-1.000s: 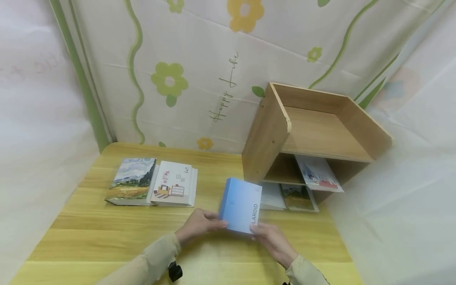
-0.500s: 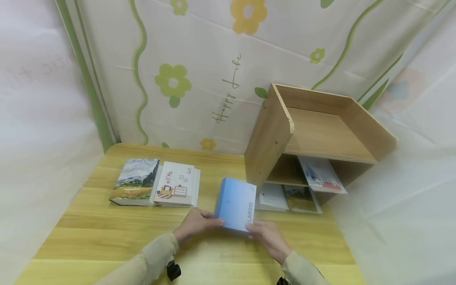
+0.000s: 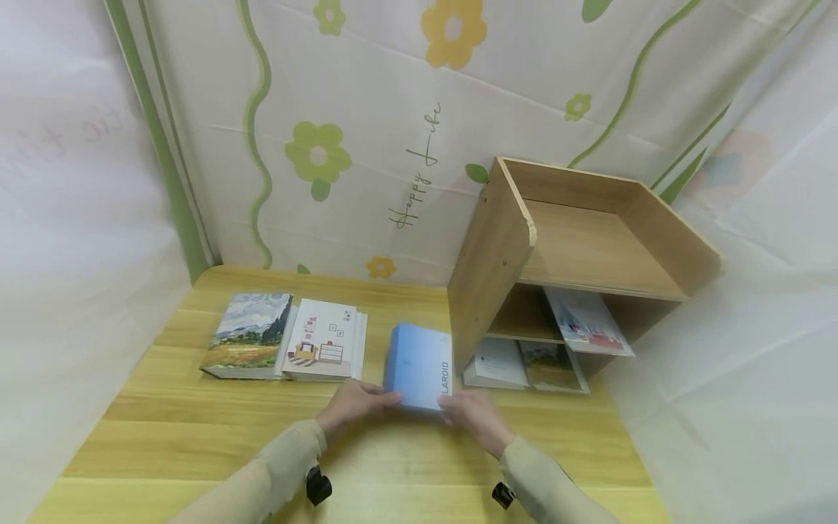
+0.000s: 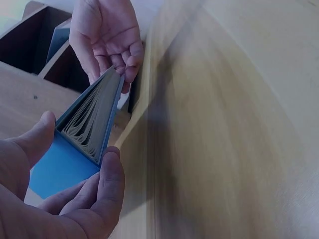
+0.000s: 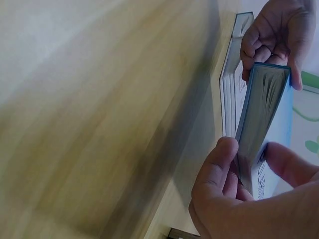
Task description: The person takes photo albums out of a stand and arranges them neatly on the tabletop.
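A blue photo album [image 3: 419, 367] with "LAROID" on its cover is between both hands, over the table in front of the shelf. My left hand [image 3: 356, 406] pinches its near left corner, thumb on one cover and fingers on the other, as the left wrist view shows. At the near right corner, my right hand [image 3: 476, 418] pinches it the same way. Its page edges [image 4: 92, 114] face me and fan out in a wedge, thicker at the spine on the left. Left of it lie an album with a landscape painting [image 3: 249, 335] and a white album with a room drawing [image 3: 321, 338].
A wooden shelf unit [image 3: 484, 255] stands at the right. In its middle level lies an album with a winter picture [image 3: 585, 320], jutting past the front. Below are a white album [image 3: 497, 364] and another landscape album [image 3: 553, 364]. A flowered curtain [image 3: 366, 145] hangs behind the table.
Both hands have carried the blue album leftward and slightly away from me, closer to the white album with the room drawing. More of the lower shelf's white album now shows.
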`<action>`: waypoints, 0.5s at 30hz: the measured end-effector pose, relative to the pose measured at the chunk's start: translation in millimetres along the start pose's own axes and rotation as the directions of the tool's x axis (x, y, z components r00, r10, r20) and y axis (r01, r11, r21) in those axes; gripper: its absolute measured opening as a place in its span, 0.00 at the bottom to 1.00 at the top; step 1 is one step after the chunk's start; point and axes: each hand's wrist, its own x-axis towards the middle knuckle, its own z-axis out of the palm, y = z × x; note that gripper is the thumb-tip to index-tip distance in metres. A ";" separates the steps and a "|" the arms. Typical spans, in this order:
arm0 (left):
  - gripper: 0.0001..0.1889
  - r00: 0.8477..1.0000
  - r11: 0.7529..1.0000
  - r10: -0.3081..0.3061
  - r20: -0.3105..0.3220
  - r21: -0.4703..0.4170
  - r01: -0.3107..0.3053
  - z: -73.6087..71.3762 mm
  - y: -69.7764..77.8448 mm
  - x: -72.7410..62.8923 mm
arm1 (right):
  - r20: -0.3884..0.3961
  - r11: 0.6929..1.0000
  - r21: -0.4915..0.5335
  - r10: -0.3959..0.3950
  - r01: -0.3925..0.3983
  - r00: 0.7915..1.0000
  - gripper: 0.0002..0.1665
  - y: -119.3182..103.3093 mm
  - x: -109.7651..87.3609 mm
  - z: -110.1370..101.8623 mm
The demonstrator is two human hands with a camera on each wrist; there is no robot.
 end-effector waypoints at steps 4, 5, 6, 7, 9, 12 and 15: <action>0.25 0.999 1.000 -0.031 -0.020 0.001 0.031 -3.3 -0.1 5.6 | -0.025 0.998 -0.062 0.006 -0.007 1.000 0.22 -1.7 12.9 4.2; 0.25 0.999 0.999 -0.038 -0.027 -0.003 0.038 -3.8 0.1 7.3 | -0.024 0.997 -0.080 0.009 -0.011 1.000 0.23 -2.1 15.3 4.9; 0.24 0.998 0.999 -0.046 -0.035 -0.006 0.046 -4.1 0.2 9.1 | -0.024 0.996 -0.092 0.012 -0.014 1.000 0.24 -2.7 17.9 5.6; 0.24 0.998 0.999 -0.053 -0.044 -0.011 0.052 -4.1 0.3 11.1 | -0.025 0.995 -0.101 0.016 -0.018 1.000 0.24 -3.4 20.5 6.2; 0.24 0.997 0.998 -0.056 -0.060 -0.011 0.056 -4.2 0.5 14.9 | -0.027 0.995 -0.098 0.032 -0.034 0.999 0.24 -4.7 25.2 7.1; 0.24 0.994 0.997 -0.074 -0.082 -0.019 0.073 -4.6 1.0 20.3 | -0.046 0.996 -0.069 0.052 -0.055 0.998 0.23 -7.1 32.7 9.1; 0.25 0.992 0.997 -0.081 -0.097 -0.015 0.080 -5.5 2.0 25.2 | -0.056 0.997 -0.021 0.067 -0.068 0.996 0.21 -9.9 38.2 12.5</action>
